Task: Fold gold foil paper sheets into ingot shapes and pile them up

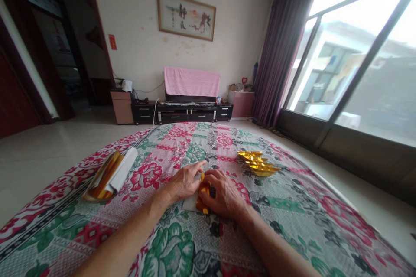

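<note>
A small piece of gold foil paper (203, 201), partly curled, lies in front of me on the patterned cloth, with a pale sheet (189, 204) showing beneath it. My right hand (225, 193) bends over the foil from the right, fingers and thumb closed on it. From the left, my left hand (184, 183) reaches its upper edge; the fingers are stretched out and the thumb is close to or touching the foil. Beyond my right hand sits a row of folded gold foil ingots (260, 165). To the left is a curled bundle of gold and white paper (112, 177).
A floral cloth (172, 249) covers the rounded surface under my hands. Past its far edge stands a low black cabinet (186, 116) with a pink cloth (191, 81) above it. A purple curtain (276, 51) and large window (354, 64) are on the right.
</note>
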Available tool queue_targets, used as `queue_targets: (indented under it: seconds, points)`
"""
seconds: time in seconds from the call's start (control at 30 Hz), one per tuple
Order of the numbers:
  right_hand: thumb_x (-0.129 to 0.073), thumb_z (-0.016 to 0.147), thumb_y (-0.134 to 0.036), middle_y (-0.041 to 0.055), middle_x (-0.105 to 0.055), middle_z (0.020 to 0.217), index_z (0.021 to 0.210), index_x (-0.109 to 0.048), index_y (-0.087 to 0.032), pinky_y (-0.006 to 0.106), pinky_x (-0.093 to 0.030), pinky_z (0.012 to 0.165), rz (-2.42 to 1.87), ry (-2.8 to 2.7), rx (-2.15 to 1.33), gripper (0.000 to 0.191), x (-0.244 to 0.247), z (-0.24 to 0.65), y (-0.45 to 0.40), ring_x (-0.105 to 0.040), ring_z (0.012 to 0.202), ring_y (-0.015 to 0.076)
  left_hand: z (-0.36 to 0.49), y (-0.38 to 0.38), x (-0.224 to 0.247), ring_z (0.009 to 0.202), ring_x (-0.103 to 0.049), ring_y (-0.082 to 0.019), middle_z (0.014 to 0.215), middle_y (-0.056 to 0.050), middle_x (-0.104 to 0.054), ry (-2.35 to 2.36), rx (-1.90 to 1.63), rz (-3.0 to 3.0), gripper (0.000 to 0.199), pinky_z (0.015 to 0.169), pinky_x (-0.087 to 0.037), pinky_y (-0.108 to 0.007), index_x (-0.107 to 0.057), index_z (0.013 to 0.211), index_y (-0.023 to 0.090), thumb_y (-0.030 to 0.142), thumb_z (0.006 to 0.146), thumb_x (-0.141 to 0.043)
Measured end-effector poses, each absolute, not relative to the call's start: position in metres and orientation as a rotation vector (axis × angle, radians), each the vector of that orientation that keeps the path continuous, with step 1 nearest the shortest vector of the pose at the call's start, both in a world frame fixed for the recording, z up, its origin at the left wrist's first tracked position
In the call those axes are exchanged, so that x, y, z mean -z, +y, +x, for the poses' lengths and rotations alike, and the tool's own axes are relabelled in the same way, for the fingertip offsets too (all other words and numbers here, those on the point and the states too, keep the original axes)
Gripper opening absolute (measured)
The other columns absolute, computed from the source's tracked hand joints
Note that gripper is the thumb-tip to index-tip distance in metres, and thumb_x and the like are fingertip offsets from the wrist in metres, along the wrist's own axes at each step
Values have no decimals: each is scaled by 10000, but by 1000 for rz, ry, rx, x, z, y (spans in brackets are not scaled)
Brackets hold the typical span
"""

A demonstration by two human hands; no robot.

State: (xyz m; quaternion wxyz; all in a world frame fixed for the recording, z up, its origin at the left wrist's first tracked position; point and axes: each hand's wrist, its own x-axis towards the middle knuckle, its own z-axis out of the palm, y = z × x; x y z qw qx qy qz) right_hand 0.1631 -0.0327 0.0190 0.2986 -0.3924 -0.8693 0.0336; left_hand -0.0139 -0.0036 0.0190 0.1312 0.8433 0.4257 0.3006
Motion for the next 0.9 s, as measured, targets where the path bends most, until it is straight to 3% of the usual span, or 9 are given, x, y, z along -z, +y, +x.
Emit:
queue_targets:
  seconds: [0.3,0.5,0.6,0.73,0.9]
  points:
    - [-624,727,-291,60,-578,969,885,-585,-186,328,-410,814,-1057,-2300,-61,194,-18,162,-32,-516,886,193,-10,-8,-19,1072,-548,-185,1189,-50,-600,1215,-855,2622,497,961,-427,-315,-486,1238,202,155,744,-523]
    - [-617,729,-298,60,-570,955,938,-593,-186,313,-401,796,-1055,-2300,-27,238,-17,162,-32,-505,863,184,-7,-11,-22,974,-585,-190,1064,-57,-640,1242,-737,2734,444,890,-466,-318,-525,1203,207,129,770,-463]
    - [-608,735,-301,54,-565,911,923,-592,-183,307,-401,776,-1058,-2307,-14,223,-18,161,-33,-498,839,179,-8,-12,-23,1035,-566,-192,1103,-76,-628,1214,-698,2735,473,928,-444,-317,-529,1201,179,95,745,-437]
    - [-589,751,-300,43,-556,877,888,-587,-184,311,-395,792,-1037,-2311,-2,180,-17,161,-33,-494,837,174,-11,-21,-27,1036,-572,-176,1092,-36,-642,1214,-633,2615,508,930,-442,-292,-525,1213,230,100,732,-425]
    - [-594,755,-331,49,-553,907,927,-590,-178,312,-399,802,-1025,-2320,-4,230,-16,162,-31,-499,856,173,-14,-32,-20,1144,-511,-171,1252,-41,-555,1285,-685,2475,527,1007,-389,-311,-482,1262,225,111,751,-418]
